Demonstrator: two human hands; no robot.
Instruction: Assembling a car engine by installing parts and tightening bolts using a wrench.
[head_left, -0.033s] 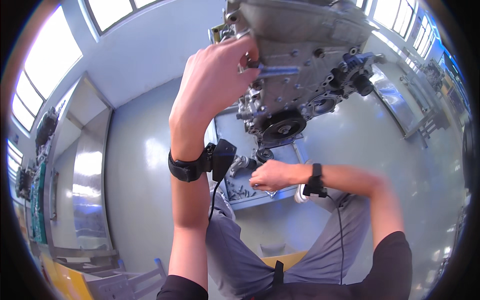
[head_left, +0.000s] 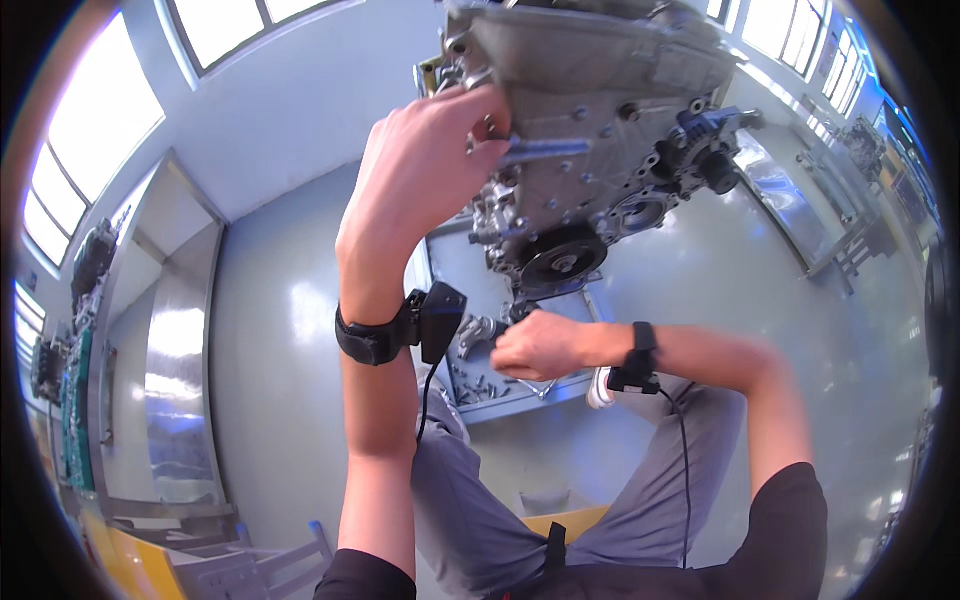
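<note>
At the upper left side of a metal engine (head_left: 600, 110), my left hand (head_left: 435, 155) has its fingers curled and pinched. A slim bluish metal bar, like a tool handle (head_left: 548, 149), juts right from between its thumb and fingers, across the engine's cover. The far end of the bar near the fingers is hidden by the hand. Below the engine, my right hand (head_left: 545, 345) is closed above a metal tray (head_left: 520, 403). Whatever its fingers hold, if anything, is hidden. The black crank pulley (head_left: 565, 258) on the engine is above this hand.
Small bolts (head_left: 485, 388) and a silver-and-black metal part (head_left: 480, 333) lie in the tray. A metal-framed bench (head_left: 180, 330) stands on the left, with engine parts (head_left: 92, 260) beyond it. My legs (head_left: 450, 500) are spread below the tray. Cables run from both wrist straps.
My right hand has shifted slightly left and turned, with its fingertips now more hidden. The engine appears slightly further left and lower in the picture. My left hand keeps its grip on the bar.
</note>
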